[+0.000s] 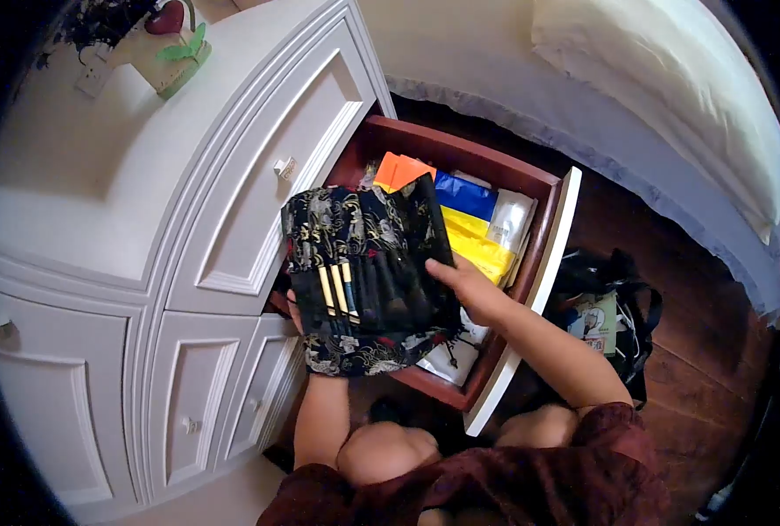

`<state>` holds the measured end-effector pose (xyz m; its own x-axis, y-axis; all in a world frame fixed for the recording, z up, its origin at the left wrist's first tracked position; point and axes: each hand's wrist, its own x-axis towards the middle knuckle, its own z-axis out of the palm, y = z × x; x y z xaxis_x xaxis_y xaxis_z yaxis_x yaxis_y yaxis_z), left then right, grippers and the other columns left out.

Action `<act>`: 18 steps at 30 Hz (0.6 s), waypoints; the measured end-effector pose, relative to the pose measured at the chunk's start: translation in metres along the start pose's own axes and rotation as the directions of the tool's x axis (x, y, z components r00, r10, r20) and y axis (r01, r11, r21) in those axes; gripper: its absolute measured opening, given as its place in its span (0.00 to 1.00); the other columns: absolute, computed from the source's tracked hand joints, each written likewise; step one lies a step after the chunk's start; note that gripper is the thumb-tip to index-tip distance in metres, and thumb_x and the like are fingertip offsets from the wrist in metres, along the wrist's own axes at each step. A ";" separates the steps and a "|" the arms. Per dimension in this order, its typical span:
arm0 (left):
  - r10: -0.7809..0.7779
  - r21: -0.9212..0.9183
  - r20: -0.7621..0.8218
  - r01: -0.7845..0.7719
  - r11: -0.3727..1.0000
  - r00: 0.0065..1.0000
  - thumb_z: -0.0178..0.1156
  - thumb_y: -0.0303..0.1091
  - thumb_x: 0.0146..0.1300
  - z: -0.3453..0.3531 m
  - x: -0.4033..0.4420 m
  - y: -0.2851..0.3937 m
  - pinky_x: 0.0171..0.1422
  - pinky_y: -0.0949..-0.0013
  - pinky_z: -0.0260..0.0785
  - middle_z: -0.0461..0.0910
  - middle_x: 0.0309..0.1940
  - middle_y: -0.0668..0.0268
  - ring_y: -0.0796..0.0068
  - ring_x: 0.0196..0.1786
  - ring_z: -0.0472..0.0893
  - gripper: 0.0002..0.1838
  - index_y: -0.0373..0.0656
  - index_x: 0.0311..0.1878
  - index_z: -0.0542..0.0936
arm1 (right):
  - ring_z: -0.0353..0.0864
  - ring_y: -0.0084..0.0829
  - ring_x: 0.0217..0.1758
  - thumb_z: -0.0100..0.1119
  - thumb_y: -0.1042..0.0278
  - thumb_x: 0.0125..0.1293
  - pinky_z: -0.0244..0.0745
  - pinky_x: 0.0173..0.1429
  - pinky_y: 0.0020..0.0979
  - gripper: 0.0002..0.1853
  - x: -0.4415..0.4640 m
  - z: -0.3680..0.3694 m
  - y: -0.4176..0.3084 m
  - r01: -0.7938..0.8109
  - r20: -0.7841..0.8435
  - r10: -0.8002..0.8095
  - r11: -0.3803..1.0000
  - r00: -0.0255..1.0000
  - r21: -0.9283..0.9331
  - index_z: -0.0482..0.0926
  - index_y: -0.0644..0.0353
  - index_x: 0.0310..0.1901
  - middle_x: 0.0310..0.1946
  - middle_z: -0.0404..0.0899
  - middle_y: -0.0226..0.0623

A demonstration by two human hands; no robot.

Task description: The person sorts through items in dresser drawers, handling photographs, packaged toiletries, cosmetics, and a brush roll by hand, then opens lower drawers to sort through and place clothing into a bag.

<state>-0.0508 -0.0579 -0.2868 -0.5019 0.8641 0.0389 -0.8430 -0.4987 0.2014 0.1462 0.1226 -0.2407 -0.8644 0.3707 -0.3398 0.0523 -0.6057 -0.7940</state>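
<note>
A black patterned fabric roll lies unfolded over an open drawer, with several light-handled and dark brushes in its slots. My left hand grips its left edge, most of the fingers hidden behind the cloth. At the right edge, my right hand holds the cloth between thumb and fingers. Under and beside the roll, the drawer holds an orange packet, a blue packet, a yellow packet and a white pack.
The white cabinet fills the left side, a heart-decorated planter on its top. A bed with a white cover stands at the upper right. A black bag lies on the dark wooden floor right of the drawer.
</note>
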 end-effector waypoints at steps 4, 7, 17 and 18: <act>0.030 0.043 -0.028 -0.029 0.999 0.999 0.53 0.58 0.66 0.014 0.006 -0.005 0.71 0.45 0.61 0.73 0.63 0.55 0.52 0.66 0.71 0.33 0.43 0.64 0.72 | 0.80 0.30 0.47 0.53 0.57 0.72 0.76 0.54 0.34 0.21 -0.008 -0.032 -0.010 0.023 -0.162 0.022 0.964 0.987 0.266 0.70 0.60 0.60 0.48 0.80 0.36; 0.044 0.049 -0.031 -0.043 0.998 0.999 0.52 0.58 0.66 0.022 0.005 -0.003 0.71 0.45 0.61 0.73 0.63 0.55 0.52 0.66 0.71 0.33 0.43 0.65 0.72 | 0.85 0.33 0.43 0.57 0.54 0.69 0.82 0.47 0.35 0.22 -0.024 -0.053 -0.031 0.082 -0.226 -0.019 0.959 0.974 0.272 0.71 0.61 0.56 0.44 0.82 0.39; 0.019 -0.030 -0.044 -0.021 0.999 0.999 0.51 0.60 0.66 0.022 -0.004 0.003 0.71 0.45 0.60 0.73 0.63 0.55 0.52 0.66 0.71 0.34 0.44 0.66 0.71 | 0.83 0.27 0.38 0.55 0.55 0.71 0.80 0.44 0.29 0.18 -0.043 -0.045 -0.042 0.093 -0.303 -0.019 0.968 0.953 0.232 0.74 0.59 0.55 0.40 0.82 0.33; 0.016 -0.041 -0.044 -0.018 0.999 0.999 0.51 0.60 0.66 0.021 -0.003 0.003 0.71 0.45 0.60 0.73 0.63 0.55 0.52 0.66 0.70 0.34 0.44 0.66 0.71 | 0.83 0.27 0.38 0.55 0.56 0.71 0.80 0.44 0.29 0.18 -0.044 -0.044 -0.044 0.096 -0.303 -0.022 0.968 0.953 0.231 0.74 0.59 0.55 0.40 0.82 0.33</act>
<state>-0.0480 -0.0608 -0.2658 -0.5231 0.8523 -0.0009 -0.8413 -0.5162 0.1607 0.2041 0.1636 -0.2130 -0.6728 0.5804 -0.4587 -0.1479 -0.7131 -0.6853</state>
